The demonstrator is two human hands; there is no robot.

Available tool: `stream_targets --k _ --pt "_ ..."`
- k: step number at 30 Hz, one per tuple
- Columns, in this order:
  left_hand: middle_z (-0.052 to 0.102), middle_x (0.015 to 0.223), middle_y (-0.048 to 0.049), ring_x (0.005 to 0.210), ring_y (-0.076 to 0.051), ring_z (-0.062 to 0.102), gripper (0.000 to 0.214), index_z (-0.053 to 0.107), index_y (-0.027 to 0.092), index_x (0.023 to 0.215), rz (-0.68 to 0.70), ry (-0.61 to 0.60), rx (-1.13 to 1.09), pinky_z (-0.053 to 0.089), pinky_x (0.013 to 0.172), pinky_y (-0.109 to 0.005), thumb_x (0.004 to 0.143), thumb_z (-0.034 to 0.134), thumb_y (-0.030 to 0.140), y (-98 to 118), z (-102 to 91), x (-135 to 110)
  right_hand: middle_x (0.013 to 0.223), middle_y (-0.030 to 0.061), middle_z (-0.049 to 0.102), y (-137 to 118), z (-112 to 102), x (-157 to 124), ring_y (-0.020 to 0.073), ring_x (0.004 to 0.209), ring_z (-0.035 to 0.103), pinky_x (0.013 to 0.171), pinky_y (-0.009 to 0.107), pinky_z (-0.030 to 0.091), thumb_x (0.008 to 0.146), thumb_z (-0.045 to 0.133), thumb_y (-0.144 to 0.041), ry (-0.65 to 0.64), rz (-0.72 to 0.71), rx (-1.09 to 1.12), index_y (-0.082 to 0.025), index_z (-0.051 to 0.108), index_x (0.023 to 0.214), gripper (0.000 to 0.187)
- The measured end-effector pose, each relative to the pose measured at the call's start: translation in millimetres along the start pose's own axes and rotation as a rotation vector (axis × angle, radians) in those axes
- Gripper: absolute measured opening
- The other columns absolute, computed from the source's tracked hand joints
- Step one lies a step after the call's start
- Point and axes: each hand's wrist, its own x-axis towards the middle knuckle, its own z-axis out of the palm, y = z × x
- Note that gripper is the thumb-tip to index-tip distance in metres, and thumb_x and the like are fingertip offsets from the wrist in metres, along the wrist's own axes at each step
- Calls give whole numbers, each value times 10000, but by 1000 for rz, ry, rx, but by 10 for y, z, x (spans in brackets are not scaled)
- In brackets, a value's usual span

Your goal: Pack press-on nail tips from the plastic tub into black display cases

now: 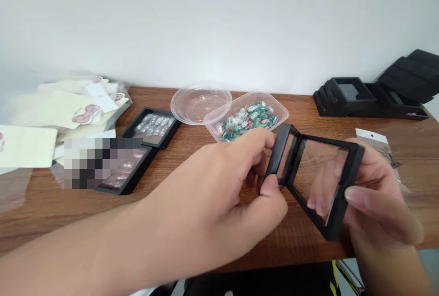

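A black hinged display case [343, 204] with clear film windows is spread partly apart between my two hands, above the front of the table. My left hand [236, 186] pinches its left half between thumb and fingers. On the right half, my right hand [380, 200] grips the outer edge, thumb in front and fingers behind, visible through the film. Nothing shows inside the case. Behind my left hand stands a clear rectangular tub [283, 112] holding many green, white and pink press-on nails [254, 115].
A round clear plastic bowl [202, 104] stands beside the tub. To the left, black cases [164, 142] hold nails, one partly blurred out, near a pile of cream cards in plastic sleeves [65, 104]. More black cases [377, 99] are stacked back right, with a small clear packet [373, 138] nearer.
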Motion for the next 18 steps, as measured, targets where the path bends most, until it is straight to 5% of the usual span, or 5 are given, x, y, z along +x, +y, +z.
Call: stream_targets --k 6,12,18 --pt "563 527 66 385 -121 483 45 483 239 774 -130 -90 -29 311 369 -245 814 504 235 -70 12 66 471 -48 626 -144 -143 43 149 339 533 353 253 455 779 772 -367 -13 -43 -68 -270 600 762 198" --pt "587 547 59 410 -126 512 110 453 242 702 -105 -91 21 318 387 -240 756 548 225 -121 20 106 390 -118 473 -182 -384 17 88 182 359 263 180 393 848 693 -450 -158 -157 -151 -298 594 844 181" --pt "576 552 38 413 -158 514 91 479 241 763 -80 -56 197 299 416 -274 810 516 309 -126 82 78 390 -142 413 -141 -400 -2 57 154 230 216 135 325 837 706 -432 -117 -164 -89 -294 562 830 200"
